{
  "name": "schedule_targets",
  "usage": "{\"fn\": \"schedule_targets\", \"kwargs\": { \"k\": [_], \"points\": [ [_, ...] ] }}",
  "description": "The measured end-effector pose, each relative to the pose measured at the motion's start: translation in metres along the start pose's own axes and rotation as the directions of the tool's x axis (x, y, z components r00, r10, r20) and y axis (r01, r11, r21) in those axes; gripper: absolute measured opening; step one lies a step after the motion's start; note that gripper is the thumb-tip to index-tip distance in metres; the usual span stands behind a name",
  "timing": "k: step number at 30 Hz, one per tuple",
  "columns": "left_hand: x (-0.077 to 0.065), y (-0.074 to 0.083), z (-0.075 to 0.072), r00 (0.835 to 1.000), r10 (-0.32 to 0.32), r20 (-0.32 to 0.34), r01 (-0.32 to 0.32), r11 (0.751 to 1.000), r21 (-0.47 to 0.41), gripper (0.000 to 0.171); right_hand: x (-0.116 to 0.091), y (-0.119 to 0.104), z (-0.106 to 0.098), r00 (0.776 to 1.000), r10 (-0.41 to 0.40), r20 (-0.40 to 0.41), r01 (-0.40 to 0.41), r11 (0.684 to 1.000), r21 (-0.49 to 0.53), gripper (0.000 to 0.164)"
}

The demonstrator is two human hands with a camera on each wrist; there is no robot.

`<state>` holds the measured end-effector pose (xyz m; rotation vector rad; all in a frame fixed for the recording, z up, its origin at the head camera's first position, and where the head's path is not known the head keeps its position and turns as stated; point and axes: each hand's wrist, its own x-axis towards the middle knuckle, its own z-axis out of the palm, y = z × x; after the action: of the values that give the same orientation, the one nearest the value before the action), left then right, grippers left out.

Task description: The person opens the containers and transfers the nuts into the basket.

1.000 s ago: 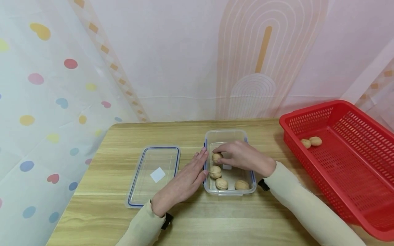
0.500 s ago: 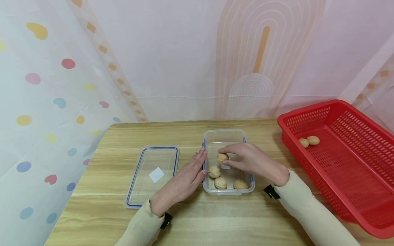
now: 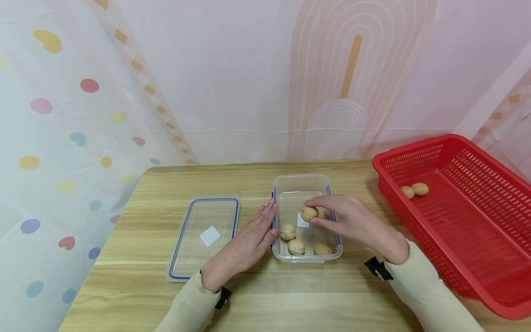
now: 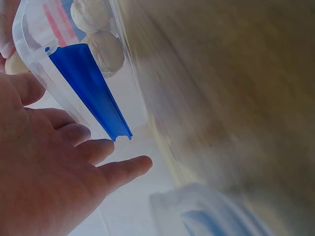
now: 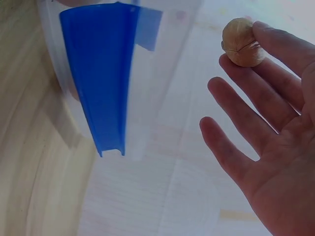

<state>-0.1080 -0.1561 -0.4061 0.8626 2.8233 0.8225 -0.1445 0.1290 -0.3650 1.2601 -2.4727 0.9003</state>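
My right hand (image 3: 352, 219) pinches a walnut (image 3: 309, 213) between thumb and fingertips, over the right part of a clear plastic container (image 3: 301, 180). In the right wrist view the pinched walnut (image 5: 242, 43) shows its seam, held higher than the blue side clip (image 5: 101, 73). Three walnuts lie inside the container: one walnut (image 3: 287, 232) by the left wall, another (image 3: 296, 247) at the front left, a third (image 3: 323, 249) at the front right. My left hand (image 3: 244, 244) rests with extended fingers along the container's left wall, beside its blue clip (image 4: 91, 88).
A clear lid (image 3: 188, 230) with a blue seal and white sticker lies left of the container on the wooden table (image 3: 265, 299). On the right stands a red slotted basket (image 3: 386, 175) with two walnuts (image 3: 420, 189) at its far-left end. A patterned cloth (image 3: 232, 92) hangs behind.
My right hand has moved right with the pinched walnut, from the container's left side toward its right side, uncovering the white sticker. The left hand stays at the left wall.
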Motion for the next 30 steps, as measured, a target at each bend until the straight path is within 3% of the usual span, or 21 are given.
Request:
{"fn": "schedule_targets", "kwargs": {
  "k": [8, 22, 30],
  "points": [
    [-0.001, -0.001, 0.0, 1.0, -0.017, 0.019, 0.017, 1.0, -0.009, 0.061, -0.012, -0.009, -0.016, 0.996, -0.024, -0.084, 0.024, 1.0, 0.001, 0.04],
    [-0.001, -0.001, -0.001, 0.999, -0.024, 0.03, 0.024, 1.0, -0.008, 0.061, -0.035, -0.028, -0.043, 0.979, 0.035, -0.203, -0.033, 0.999, 0.016, 0.041],
    [0.0, -0.001, 0.0, 1.0, -0.011, 0.016, 0.011, 1.0, -0.008, 0.06, -0.047, -0.034, -0.054, 0.966, 0.036, -0.258, -0.039, 0.999, -0.004, 0.056]
  ]
}}
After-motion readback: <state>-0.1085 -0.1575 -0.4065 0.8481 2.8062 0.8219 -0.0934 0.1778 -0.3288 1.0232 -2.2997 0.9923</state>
